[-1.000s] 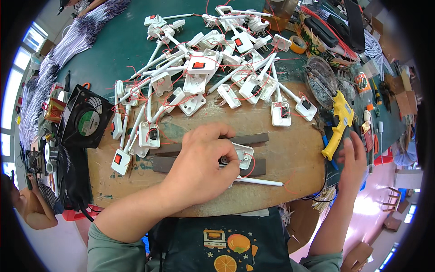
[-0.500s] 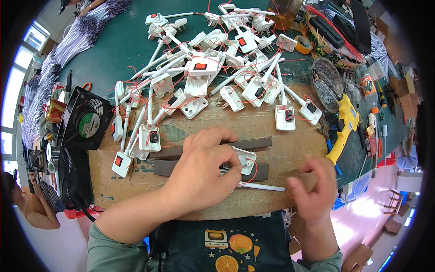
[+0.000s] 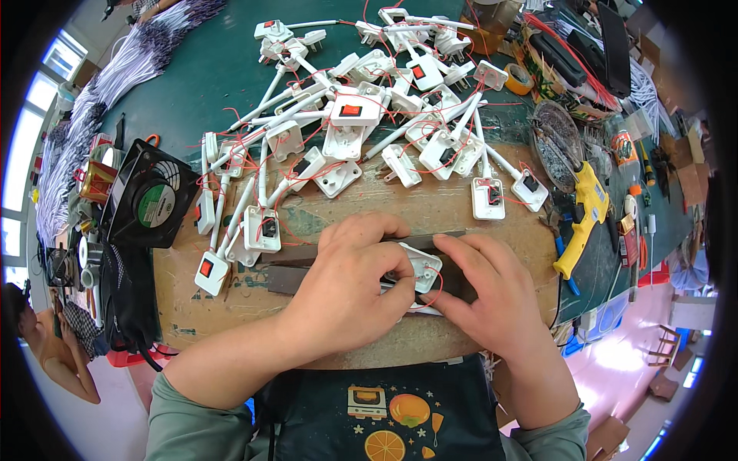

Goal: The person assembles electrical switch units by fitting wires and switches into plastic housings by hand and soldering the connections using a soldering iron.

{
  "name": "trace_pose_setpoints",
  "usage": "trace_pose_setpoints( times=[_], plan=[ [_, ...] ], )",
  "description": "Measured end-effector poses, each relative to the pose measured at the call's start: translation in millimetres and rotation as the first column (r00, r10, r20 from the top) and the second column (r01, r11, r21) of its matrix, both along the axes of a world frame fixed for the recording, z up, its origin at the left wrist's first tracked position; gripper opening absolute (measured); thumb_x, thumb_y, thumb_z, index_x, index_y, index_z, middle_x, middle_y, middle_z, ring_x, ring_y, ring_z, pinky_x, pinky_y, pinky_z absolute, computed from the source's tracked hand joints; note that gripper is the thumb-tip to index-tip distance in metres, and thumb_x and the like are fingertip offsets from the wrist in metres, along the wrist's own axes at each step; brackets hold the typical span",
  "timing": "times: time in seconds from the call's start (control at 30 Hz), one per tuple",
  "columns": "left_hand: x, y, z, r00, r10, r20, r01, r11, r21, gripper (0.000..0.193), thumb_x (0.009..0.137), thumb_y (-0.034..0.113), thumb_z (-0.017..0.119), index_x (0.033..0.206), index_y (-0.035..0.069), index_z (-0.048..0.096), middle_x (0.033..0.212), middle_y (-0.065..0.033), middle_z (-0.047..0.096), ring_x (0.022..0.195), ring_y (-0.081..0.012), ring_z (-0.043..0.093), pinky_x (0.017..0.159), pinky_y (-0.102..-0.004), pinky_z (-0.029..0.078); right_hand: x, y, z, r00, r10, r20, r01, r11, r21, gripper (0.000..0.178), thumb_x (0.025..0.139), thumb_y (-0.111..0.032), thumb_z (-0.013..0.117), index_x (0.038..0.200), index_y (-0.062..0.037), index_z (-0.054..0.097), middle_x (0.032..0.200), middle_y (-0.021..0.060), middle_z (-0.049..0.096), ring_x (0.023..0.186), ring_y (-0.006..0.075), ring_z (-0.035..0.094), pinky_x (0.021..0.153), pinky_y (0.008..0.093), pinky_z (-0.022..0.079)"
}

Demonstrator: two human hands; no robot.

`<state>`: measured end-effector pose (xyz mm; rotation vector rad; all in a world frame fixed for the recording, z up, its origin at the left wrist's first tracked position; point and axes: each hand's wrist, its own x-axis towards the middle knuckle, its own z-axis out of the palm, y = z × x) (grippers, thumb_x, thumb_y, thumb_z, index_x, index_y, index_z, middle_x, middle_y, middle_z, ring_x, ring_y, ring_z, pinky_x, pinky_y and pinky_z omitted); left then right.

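Near the front of the worktable, my left hand (image 3: 350, 276) is closed, thumb and forefinger pinching the left side of an open white plug housing (image 3: 424, 266). The housing lies over dark flat strips (image 3: 286, 280), and a thin red wire loops out of its right side. Curled around that right side is my right hand (image 3: 496, 296), its forefinger at the upper edge and its thumb by the wire at the lower edge. Below the housing a white cable shows only in part, mostly covered by my right thumb and fingers.
Beyond my hands lies a pile of white plug housings (image 3: 350, 134) with red wires and red or black switches. A black fan (image 3: 154, 196) stands at left, a yellow glue gun (image 3: 588, 219) at right. White cable bundles (image 3: 100, 100) run along the far left. Another person sits at far left.
My right hand has moved left and up from beside the white cable's end to the housing's right side. My left hand keeps its grip. The view has shifted slightly.
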<state>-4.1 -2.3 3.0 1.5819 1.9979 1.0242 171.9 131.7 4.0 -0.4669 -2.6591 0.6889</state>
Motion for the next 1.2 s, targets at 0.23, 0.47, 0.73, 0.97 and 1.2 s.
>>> trace_pose_setpoints(
  times=[0.23,0.47,0.73,0.97,1.2],
  plan=[
    [-1.2,-2.1,-0.2,0.999,-0.024,0.027,0.022,0.996,0.085,0.011,0.077,0.009,0.077,0.085,0.007,0.070,0.122,-0.0134,0.063,0.116,-0.0345,0.059,0.099,-0.0440,0.045,3.7,-5.0,-0.1,0.999,0.021,-0.047,-0.020,0.999,0.031,0.060,0.069,-0.020,0.087,0.126,-0.0113,0.067,0.113,0.0090,0.064,0.100,0.0297,0.064,0.083,0.0416,0.052],
    [4.0,-1.5,7.6,0.995,-0.093,-0.035,0.098,0.962,0.253,0.015,0.073,0.004,0.079,0.084,0.005,0.069,0.119,-0.0134,0.063,0.116,-0.0346,0.059,0.098,-0.0443,0.048,8.8,-12.4,-3.8,0.973,0.015,-0.231,0.011,0.993,0.114,0.055,0.070,-0.013,0.087,0.121,-0.0069,0.068,0.101,0.0058,0.072,0.087,0.0264,0.067,0.076,0.0373,0.051],
    [7.9,-1.1,4.8,0.995,-0.099,-0.029,0.104,0.939,0.328,0.018,0.072,0.002,0.080,0.085,0.006,0.068,0.106,-0.0103,0.068,0.105,-0.0333,0.065,0.091,-0.0434,0.051,10.9,-13.4,-8.7,0.955,0.040,-0.294,0.006,0.988,0.155,0.057,0.070,-0.011,0.087,0.122,-0.0058,0.066,0.099,0.0069,0.072,0.084,0.0242,0.069,0.073,0.0358,0.051],
    [9.4,-3.4,2.8,0.995,-0.095,0.011,0.087,0.945,0.317,0.016,0.073,0.003,0.079,0.085,0.005,0.068,0.104,-0.0112,0.069,0.101,-0.0313,0.067,0.087,-0.0414,0.051,11.7,-13.8,-7.1,0.956,0.053,-0.287,-0.002,0.985,0.173,0.056,0.070,-0.011,0.087,0.121,-0.0049,0.066,0.096,0.0070,0.072,0.081,0.0245,0.069,0.072,0.0359,0.052],
    [8.1,-4.6,6.6,0.996,-0.090,0.021,0.081,0.963,0.258,0.014,0.073,0.004,0.078,0.083,0.006,0.068,0.103,-0.0124,0.070,0.099,-0.0304,0.068,0.087,-0.0410,0.051,9.3,-17.7,-10.8,0.957,0.041,-0.287,0.011,0.984,0.178,0.054,0.069,-0.011,0.087,0.119,-0.0046,0.068,0.094,0.0071,0.071,0.081,0.0250,0.068,0.071,0.0368,0.052]
  ],
)
